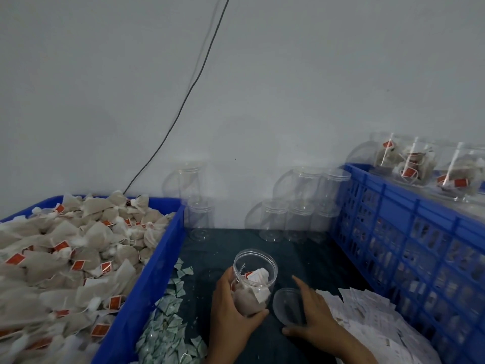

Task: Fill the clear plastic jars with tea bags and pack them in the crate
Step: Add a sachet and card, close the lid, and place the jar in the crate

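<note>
Gripping the jar (pixel 252 282), left hand (pixel 231 311); right hand (pixel 312 313) spread on lid (pixel 287 306) between bins (pixel 147 285).

Two bare hands and forearms, seen from above

The left hand (pixel 231 306) and right hand (pixel 312 315) wear no gloves, rings or watch; both forearms are uncovered, with no sleeve visible to the picture's edge.

The frame edge cuts off the crate (pixel 409 248) and tea-bag bin (pixel 147 279).
</note>
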A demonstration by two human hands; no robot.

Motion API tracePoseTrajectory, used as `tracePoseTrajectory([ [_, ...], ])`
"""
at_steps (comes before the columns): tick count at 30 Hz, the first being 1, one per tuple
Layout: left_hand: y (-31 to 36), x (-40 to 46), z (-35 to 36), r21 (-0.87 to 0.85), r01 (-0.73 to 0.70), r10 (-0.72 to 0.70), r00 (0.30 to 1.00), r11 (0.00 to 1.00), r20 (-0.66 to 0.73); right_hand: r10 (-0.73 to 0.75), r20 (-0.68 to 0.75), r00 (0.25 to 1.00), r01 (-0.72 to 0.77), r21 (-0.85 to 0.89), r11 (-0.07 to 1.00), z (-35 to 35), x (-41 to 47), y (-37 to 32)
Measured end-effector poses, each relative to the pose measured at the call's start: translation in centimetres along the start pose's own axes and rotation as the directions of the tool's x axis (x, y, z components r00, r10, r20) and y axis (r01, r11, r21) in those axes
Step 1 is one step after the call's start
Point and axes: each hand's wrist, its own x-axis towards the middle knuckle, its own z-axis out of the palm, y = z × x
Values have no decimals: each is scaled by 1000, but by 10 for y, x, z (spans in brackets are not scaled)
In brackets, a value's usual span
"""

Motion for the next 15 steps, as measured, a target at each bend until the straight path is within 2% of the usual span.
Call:
tracePoseTrajectory([
  [4,-2,-2,1,-42,6,-5,999,999,33,-39,-208,977,55,75,996,-8,-2,-11],
  [7,-1,-2,2,-33,-30,31,998,999,51,-155,-312,937,186,75,980,-35,-5,-32],
  [9,0,-2,2,-18,-55,56,997,998,52,-239,-254,937,263,65,963,-54,-7,-46],
  [13,0,0,0,-6,-78,78,996,997,36,-312,-82,947,322,259,911,-73,-8,-65],
  [15,0,1,0,-6,-75,75,996,997,45,-334,-77,939,341,318,884,-70,-6,-73],
])
